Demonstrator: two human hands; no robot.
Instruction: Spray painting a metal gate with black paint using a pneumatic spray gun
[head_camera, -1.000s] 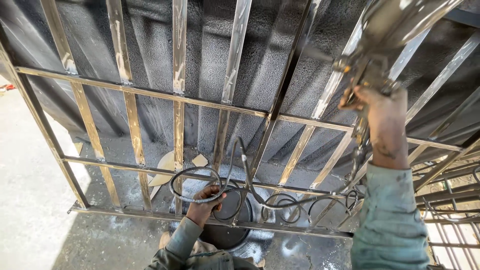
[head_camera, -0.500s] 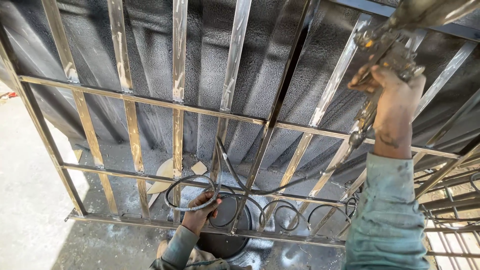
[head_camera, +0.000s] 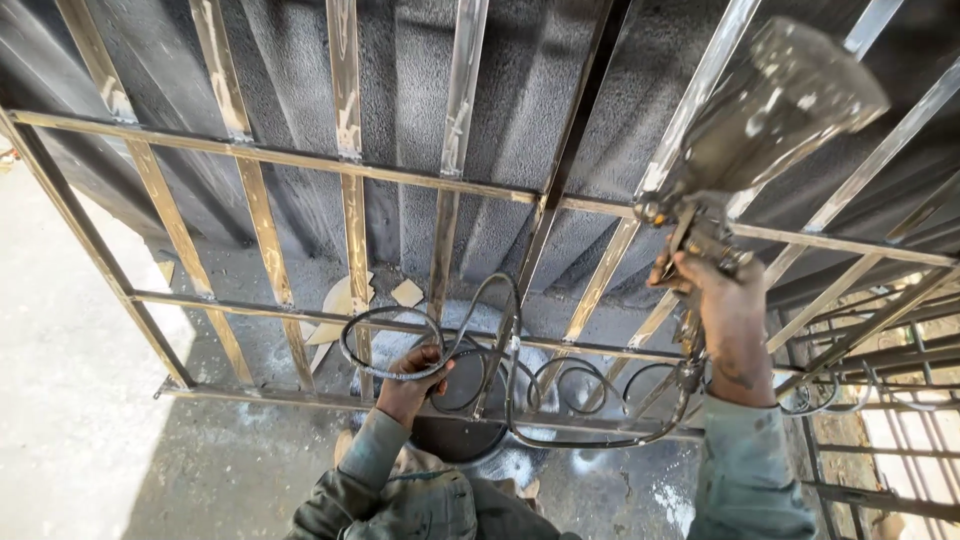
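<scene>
against a dark, speckled wall and metal grille (head_camera: 450, 190), your right hand (head_camera: 725, 300) grips a raised spray gun (head_camera: 750, 140), while your left hand (head_camera: 410, 380) closes on the coiled hose (head_camera: 500, 400), keeping it clear.

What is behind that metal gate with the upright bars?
Behind the bare metal grille gate stands a dark, rough-textured sheet, seen through the gaps. Pale scraps lie at its foot. The bars, right hand and spray gun cover parts.
</scene>
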